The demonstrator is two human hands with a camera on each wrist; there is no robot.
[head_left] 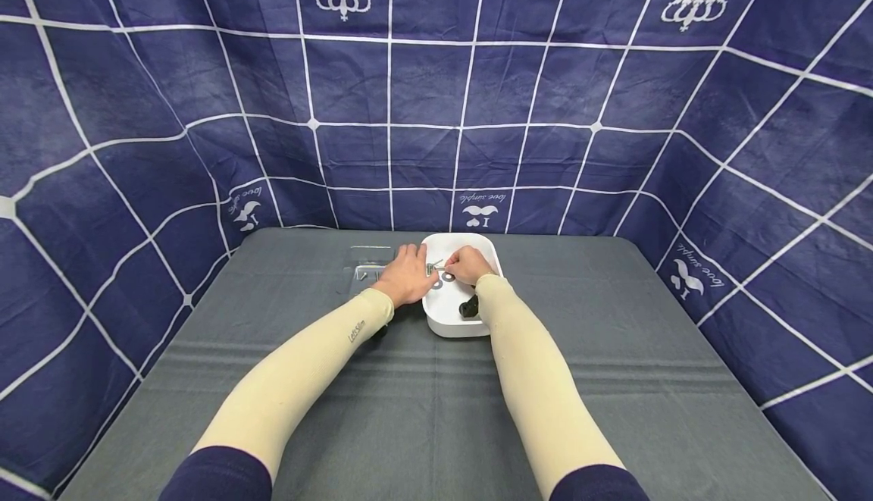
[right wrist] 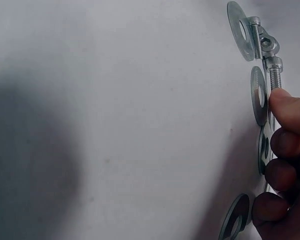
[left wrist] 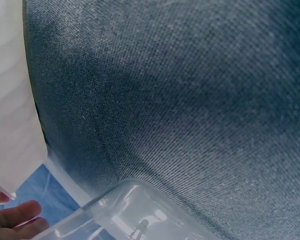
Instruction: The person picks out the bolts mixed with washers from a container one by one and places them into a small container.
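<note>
In the white tray (head_left: 453,328), my right hand (head_left: 469,264) pinches a socket-head bolt (right wrist: 274,70) between thumb and curled fingers, the knurled head showing past the thumb tip. Close by in the right wrist view are a flat washer (right wrist: 259,95), a larger washer (right wrist: 236,30), a small screw (right wrist: 255,37) and a metal piece with a rounded eye (right wrist: 268,44). My left hand (head_left: 408,273) lies at the tray's left rim, fingers extended and thumb over the edge. Whether it touches the small metal parts there is too small to tell.
Left of the tray stands a clear plastic box (left wrist: 135,187) with small metal pieces inside. A black object (head_left: 468,308) lies in the tray's near end, partly behind the right sleeve. Grey cloth (head_left: 423,410) covers the table; a blue checked curtain (head_left: 436,84) hangs behind.
</note>
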